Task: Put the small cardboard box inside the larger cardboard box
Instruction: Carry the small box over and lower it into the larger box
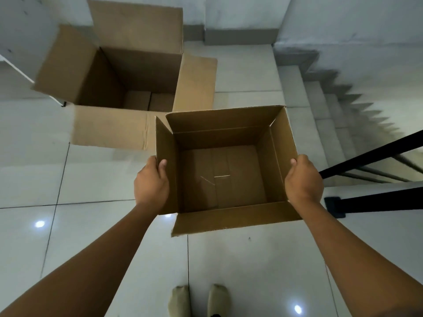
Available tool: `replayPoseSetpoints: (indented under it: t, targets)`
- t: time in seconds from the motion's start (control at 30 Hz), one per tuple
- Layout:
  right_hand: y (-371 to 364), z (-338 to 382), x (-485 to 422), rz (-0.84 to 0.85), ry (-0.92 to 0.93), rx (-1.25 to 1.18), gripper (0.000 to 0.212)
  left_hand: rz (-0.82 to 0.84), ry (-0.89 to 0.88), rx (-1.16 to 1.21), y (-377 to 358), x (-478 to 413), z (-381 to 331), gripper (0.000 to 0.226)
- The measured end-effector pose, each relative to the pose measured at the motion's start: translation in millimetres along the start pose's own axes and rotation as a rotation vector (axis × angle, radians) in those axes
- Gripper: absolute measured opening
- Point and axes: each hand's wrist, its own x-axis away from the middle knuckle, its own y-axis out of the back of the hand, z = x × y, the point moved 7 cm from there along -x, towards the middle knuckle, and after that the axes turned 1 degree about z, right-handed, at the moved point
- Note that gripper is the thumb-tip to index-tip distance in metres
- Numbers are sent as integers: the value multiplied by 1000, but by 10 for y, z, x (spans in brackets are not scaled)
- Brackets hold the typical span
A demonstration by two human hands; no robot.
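Observation:
I hold the small cardboard box (224,177) in the air in front of me, its top open and its flaps standing up; it is empty inside. My left hand (152,183) grips its left flap with the thumb inside. On the right wall, my right hand (303,179) grips the upper edge. The larger cardboard box (128,72) stands on the tiled floor ahead and to the left, open, with all flaps spread outward. Its near flap lies just behind the small box's left corner.
A staircase (325,106) goes down at the right, bordered by a black railing (375,154). Walls close the far side. My two feet (199,300) stand on the glossy floor tiles (45,184) at the bottom of the view.

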Motion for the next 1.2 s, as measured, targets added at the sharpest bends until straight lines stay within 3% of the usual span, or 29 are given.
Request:
replayPoseSetpoints:
  t: [0.3, 0.5, 0.83, 1.2]
  targets:
    - [1117, 377, -389, -117, 9, -108, 27, -112, -41, 91, 985, -321, -693, 36]
    - [1478, 889, -677, -167, 27, -180, 27, -201, -71, 33, 1599, -628, -981, 34]
    - [1113, 2318, -1173, -177, 26, -243, 26, -268, -83, 49, 2132, -2044, -662, 35]
    - [248, 3869, -1544, -99, -52, -282, 24, -227, -88, -66, 2551, -3641, -35, 36]
